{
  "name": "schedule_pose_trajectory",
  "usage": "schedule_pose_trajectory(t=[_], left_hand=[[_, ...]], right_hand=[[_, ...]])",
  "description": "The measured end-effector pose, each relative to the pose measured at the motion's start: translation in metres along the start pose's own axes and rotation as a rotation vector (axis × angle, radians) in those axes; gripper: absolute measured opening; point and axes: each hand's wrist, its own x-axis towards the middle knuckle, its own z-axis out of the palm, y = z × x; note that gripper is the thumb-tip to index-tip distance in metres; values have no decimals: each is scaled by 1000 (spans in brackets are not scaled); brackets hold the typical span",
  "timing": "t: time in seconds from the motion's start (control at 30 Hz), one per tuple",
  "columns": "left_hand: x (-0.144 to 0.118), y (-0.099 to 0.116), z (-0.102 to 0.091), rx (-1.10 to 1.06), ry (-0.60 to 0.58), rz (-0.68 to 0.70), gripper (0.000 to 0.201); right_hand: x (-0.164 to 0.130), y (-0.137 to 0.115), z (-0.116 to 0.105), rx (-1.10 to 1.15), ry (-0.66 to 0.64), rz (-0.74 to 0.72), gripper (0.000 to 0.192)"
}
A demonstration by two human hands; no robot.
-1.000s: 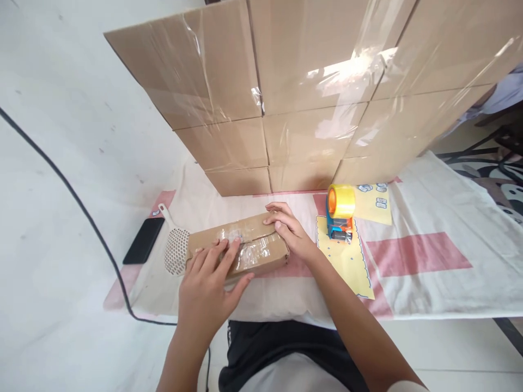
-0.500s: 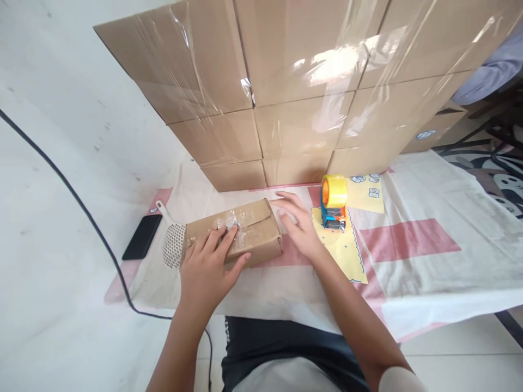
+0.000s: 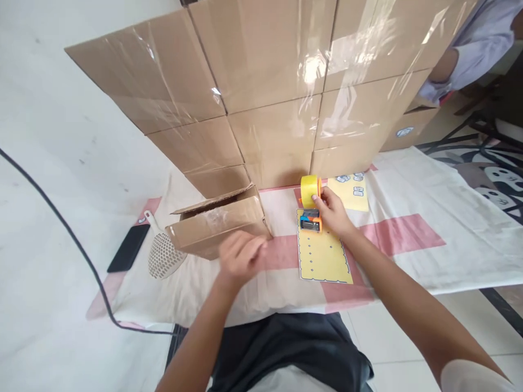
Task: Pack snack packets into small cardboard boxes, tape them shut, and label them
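A small cardboard box [image 3: 216, 223] sits on the cloth, its top flaps lifted apart with a dark gap between them and clear tape on its front side. My left hand [image 3: 241, 257] is just in front of the box's right part, slightly blurred, fingers curled in with nothing visible in them. Whether it touches the box I cannot tell. My right hand [image 3: 335, 213] grips a tape dispenser [image 3: 311, 222] from its right side, thumb against the yellow tape roll [image 3: 308, 190]. Beneath the dispenser lies a yellow patterned sheet [image 3: 324, 261].
A tall wall of taped cardboard [image 3: 273, 125] stands behind. To the left are a white perforated strainer [image 3: 163, 256], a black phone [image 3: 128, 249] and a black cable [image 3: 61, 218]. Another yellow sheet [image 3: 355, 196] lies at the back. A person's sleeve [image 3: 482, 49] shows at upper right.
My left hand has come off the box top and curled, moving right and toward me. The box flaps have risen. My right hand has moved from beside the box onto the tape dispenser.
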Motion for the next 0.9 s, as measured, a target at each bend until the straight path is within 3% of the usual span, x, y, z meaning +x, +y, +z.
schedule_pose_trajectory(t=[0.07, 0.13, 0.2, 0.27, 0.53, 0.77, 0.9], left_hand=[[2, 24, 40, -274, -187, -306, 23], [5, 40, 74, -509, -286, -612, 38], [7, 47, 94, -649, -302, -852, 45], [6, 49, 102, -708, -312, -1002, 47], [1, 41, 97, -836, -364, -1148, 55], [5, 37, 94, -878, -291, -1232, 54], [3, 40, 92, -869, -326, -1236, 53]], right_hand=[[-11, -1, 13, 73, 55, -25, 43], [-20, -2, 20, 137, 60, -52, 37], [-27, -3, 23, 157, 74, -79, 33], [-31, -3, 25, 139, 103, -92, 30], [-30, -7, 28, 108, 81, -47, 39], [-29, -5, 23, 17, -12, -67, 39], [-33, -4, 24, 2, 58, -18, 37]])
